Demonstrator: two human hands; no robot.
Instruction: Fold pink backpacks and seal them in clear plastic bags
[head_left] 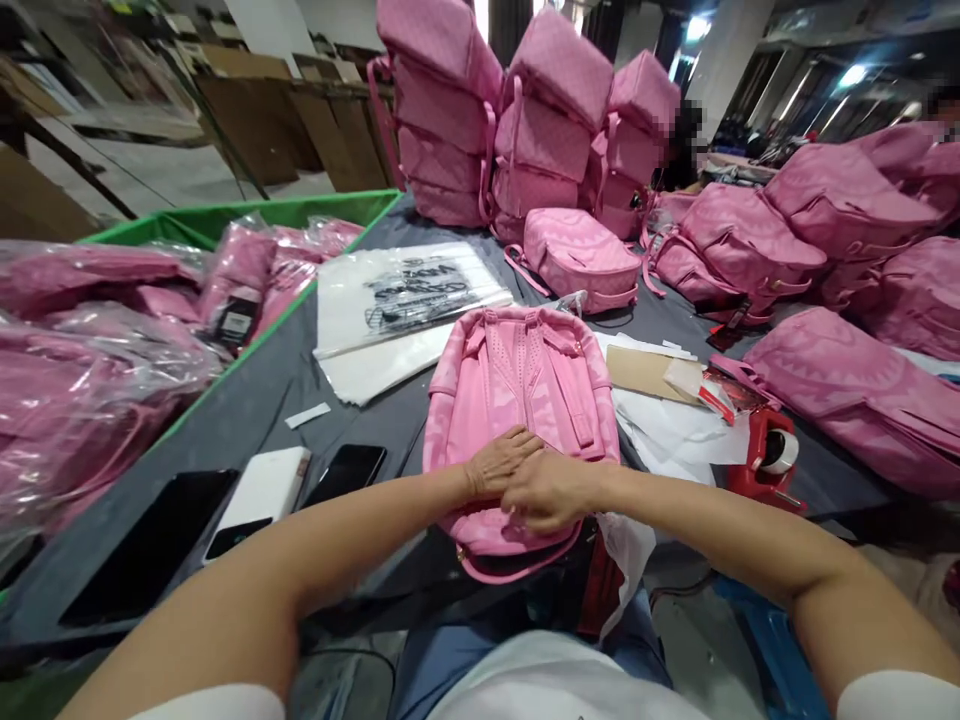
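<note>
A pink backpack (517, 375) lies on the table before me, straps and padded back facing up, its top handle end towards the far side. Resting flat on its lower half is my left hand (501, 462), its visible fingers stretched out. My right hand (551, 492) crosses close against it, fingers curled down at the backpack's surface. What those curled fingers hold, if anything, is hidden. Thin white wrapping (628, 550) hangs beside the backpack's lower right edge, near a red tag (602, 585).
Plastic-wrapped pink bags fill a green-edged bin (289, 210) at left. Phones (150, 545) and a white power bank (262, 490) lie nearby. Clear bags (412, 290) sit behind; a red tape dispenser (761, 450) stands right. Stacked pink backpacks (442, 100) rise at the back.
</note>
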